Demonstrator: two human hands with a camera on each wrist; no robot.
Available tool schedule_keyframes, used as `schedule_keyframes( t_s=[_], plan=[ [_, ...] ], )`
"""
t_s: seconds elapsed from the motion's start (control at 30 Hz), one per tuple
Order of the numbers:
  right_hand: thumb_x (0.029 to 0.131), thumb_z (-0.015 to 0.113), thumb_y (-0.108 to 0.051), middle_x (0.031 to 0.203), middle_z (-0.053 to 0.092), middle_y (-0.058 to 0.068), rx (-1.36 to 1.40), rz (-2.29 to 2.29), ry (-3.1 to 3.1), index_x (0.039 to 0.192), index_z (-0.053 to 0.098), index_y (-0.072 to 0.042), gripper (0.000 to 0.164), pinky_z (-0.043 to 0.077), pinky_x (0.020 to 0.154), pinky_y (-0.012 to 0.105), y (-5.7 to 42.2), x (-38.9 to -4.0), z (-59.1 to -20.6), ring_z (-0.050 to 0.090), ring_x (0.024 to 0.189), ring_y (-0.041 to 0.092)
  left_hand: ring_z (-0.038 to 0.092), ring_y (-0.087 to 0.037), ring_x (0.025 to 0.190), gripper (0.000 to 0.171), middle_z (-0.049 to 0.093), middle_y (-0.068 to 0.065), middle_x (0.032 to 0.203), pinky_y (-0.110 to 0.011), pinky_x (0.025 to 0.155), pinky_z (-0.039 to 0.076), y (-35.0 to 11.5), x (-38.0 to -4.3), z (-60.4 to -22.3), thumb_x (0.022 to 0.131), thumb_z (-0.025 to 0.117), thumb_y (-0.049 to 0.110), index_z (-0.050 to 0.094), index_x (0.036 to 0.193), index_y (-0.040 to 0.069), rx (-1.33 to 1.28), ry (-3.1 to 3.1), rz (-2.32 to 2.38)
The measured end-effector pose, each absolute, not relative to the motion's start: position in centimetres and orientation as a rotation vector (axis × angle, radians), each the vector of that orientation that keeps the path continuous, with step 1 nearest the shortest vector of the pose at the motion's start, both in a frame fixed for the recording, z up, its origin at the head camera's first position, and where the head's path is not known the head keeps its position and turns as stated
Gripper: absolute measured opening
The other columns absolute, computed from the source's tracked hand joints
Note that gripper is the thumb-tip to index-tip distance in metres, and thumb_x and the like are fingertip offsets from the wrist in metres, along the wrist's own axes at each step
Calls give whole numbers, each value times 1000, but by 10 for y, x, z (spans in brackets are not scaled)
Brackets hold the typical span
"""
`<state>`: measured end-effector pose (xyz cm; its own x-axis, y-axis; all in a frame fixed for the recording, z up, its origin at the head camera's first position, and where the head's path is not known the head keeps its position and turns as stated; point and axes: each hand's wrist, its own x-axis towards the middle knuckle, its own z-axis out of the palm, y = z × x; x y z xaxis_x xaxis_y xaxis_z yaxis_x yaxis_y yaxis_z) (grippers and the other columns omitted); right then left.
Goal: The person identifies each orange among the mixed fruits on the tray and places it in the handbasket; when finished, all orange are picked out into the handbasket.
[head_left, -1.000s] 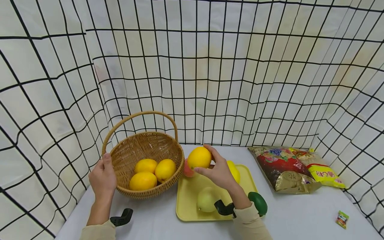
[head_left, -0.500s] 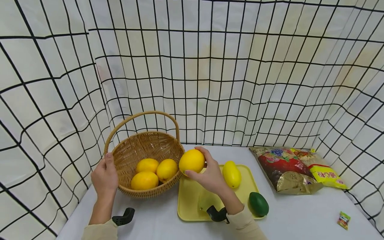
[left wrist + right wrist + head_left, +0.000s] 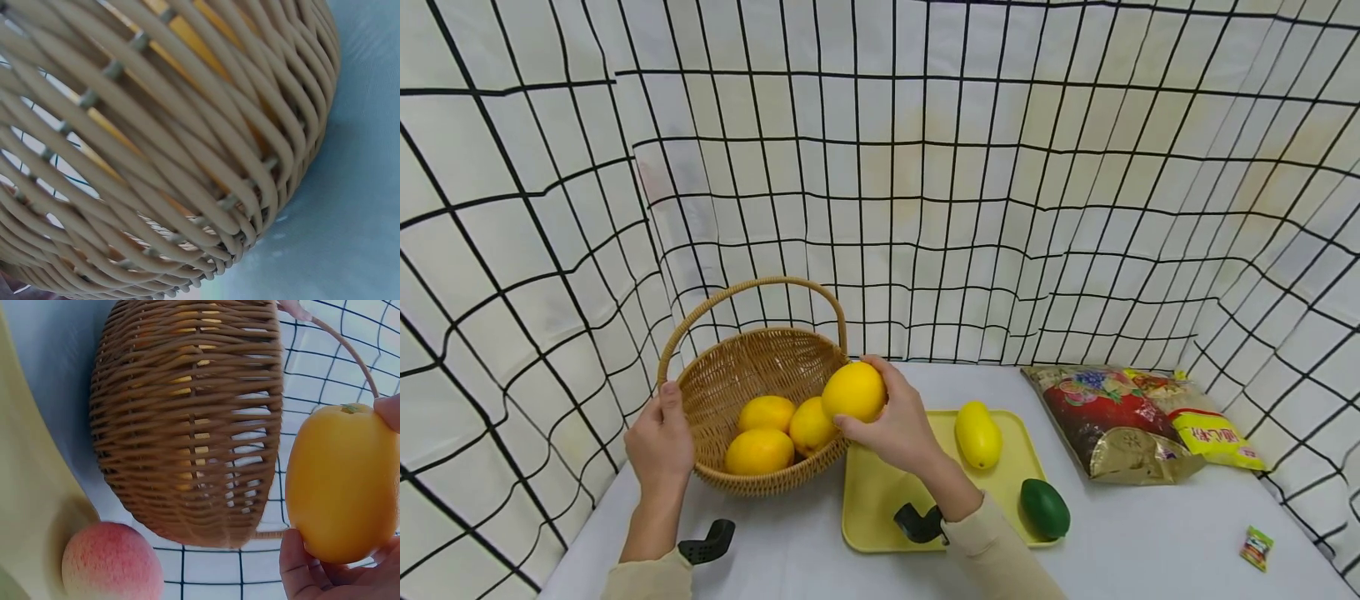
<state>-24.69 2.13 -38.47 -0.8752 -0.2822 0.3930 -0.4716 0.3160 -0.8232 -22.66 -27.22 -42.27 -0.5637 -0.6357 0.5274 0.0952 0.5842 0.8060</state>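
Note:
My left hand grips the left side of a brown wicker basket where its arched handle meets the rim. Several oval yellow lemons lie inside; the front one is plainest. With thumb and fingers, my right hand holds another lemon at the basket's right rim. In the right wrist view this lemon shows a green stem spot, and the basket's woven wall stands beside it. The left wrist view shows mostly the basket's slats, with yellow behind them; the left hand is hidden there.
A yellow tray bears an elongated yellow fruit; a dark green fruit lies at its right edge. A peach shows near the basket. Two food bags and a small packet lie right.
My right hand has carried the lemon leftward from over the tray to the basket's right rim. The left hand keeps its grip on the basket, which has hardly moved.

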Motion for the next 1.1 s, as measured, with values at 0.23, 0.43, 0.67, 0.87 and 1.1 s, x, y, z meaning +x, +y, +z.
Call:
schedule_keyframes(
  t_s=[0.23, 0.43, 0.67, 0.87, 1.1],
  plan=[
    [77, 79, -33, 133, 49, 1, 714, 1514, -2474, 145, 40, -18, 80, 52, 76, 30, 5, -249, -386, 56, 101, 18, 16, -8, 42, 60, 26, 1, 49, -28, 44, 12, -272, -226, -422, 102, 41, 52, 34, 58, 11, 444, -1952, -1063],
    [77, 82, -35, 130, 51, -2, 792, 1453, -2498, 142, 42, -24, 77, 51, 77, 30, -8, -253, -387, 55, 103, 17, 16, -8, 43, 59, 26, 2, 49, -28, 45, 12, -271, -225, -422, 102, 41, 50, 35, 59, 11, 437, -1945, -1062],
    [77, 83, -39, 131, 53, -5, 856, 1396, -2568, 143, 41, -23, 80, 50, 81, 29, -23, -259, -388, 57, 103, 12, 16, -7, 42, 58, 25, 2, 49, -27, 44, 11, -269, -225, -421, 103, 41, 51, 35, 59, 12, 414, -1953, -1057],
    [77, 83, -42, 133, 53, -6, 848, 1296, -2645, 145, 40, -23, 83, 50, 84, 29, -34, -263, -389, 57, 104, 12, 16, -8, 42, 57, 25, 2, 49, -26, 44, 11, -267, -225, -421, 103, 41, 49, 35, 60, 11, 410, -1962, -1047],
    [76, 83, -44, 135, 52, -6, 839, 1208, -2693, 145, 41, -25, 83, 49, 85, 31, -44, -265, -388, 56, 107, 13, 17, -9, 42, 57, 26, 1, 50, -26, 44, 12, -266, -225, -420, 103, 41, 49, 35, 60, 11, 397, -1954, -1026]
  ],
)
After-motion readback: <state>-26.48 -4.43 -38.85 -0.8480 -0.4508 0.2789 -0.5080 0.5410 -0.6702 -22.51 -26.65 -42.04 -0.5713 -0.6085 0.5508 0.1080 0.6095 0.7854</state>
